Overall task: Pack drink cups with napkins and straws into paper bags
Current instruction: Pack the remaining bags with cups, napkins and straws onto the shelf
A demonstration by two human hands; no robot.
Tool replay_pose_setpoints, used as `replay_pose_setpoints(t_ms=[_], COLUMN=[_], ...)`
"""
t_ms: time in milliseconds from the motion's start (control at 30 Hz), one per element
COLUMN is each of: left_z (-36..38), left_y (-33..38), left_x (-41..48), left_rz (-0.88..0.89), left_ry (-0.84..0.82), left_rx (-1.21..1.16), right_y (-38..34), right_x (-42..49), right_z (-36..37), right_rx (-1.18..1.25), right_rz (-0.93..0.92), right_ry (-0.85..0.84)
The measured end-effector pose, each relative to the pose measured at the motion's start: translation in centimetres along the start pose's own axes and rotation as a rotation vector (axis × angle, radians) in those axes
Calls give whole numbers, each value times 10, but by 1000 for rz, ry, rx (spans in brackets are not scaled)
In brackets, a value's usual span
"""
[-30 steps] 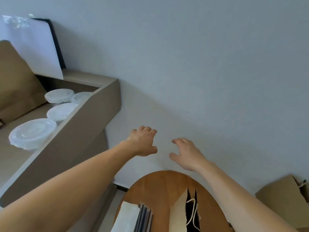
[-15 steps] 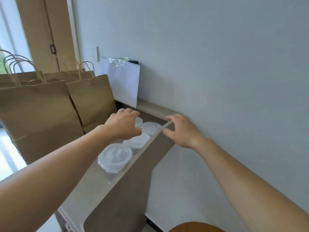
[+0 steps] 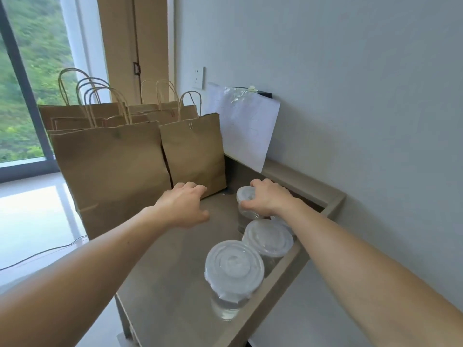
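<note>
far cup upright, axis vertical

Plain pale grey wall on the right, unmarked. A white socket plate was fixed to it near the corner, beside a tall light-wood door panel. On the left was a floor-height window with a dark frame, green hillside outside. Daylight entered there and glared off the glossy pale floor — a thin cable lay across it. A taupe tabletop with a raised rim stood against the wall.
</note>
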State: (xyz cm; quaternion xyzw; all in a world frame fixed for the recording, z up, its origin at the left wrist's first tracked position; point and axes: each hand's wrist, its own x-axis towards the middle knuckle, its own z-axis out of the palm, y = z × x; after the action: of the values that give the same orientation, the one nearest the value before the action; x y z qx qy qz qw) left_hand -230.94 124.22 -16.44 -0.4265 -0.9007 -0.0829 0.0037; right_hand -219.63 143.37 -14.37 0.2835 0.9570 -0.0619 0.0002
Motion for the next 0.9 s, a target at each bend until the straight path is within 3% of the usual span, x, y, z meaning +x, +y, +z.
replay_pose_setpoints(t_ms=[333,667,900], left_z=[6,-33,-42], left_y=[-10,50,153], left_x=[6,12,1], left_rz=[18,134,346], left_ry=[-19,94,115], left_rx=[5,-7,-45], right_y=[-7,25,96], right_x=[18,-51,-153], right_z=[11,-82,-115], right_rx=[148,308,312], right_rz=[80,6,149], right_ry=[27,507,612])
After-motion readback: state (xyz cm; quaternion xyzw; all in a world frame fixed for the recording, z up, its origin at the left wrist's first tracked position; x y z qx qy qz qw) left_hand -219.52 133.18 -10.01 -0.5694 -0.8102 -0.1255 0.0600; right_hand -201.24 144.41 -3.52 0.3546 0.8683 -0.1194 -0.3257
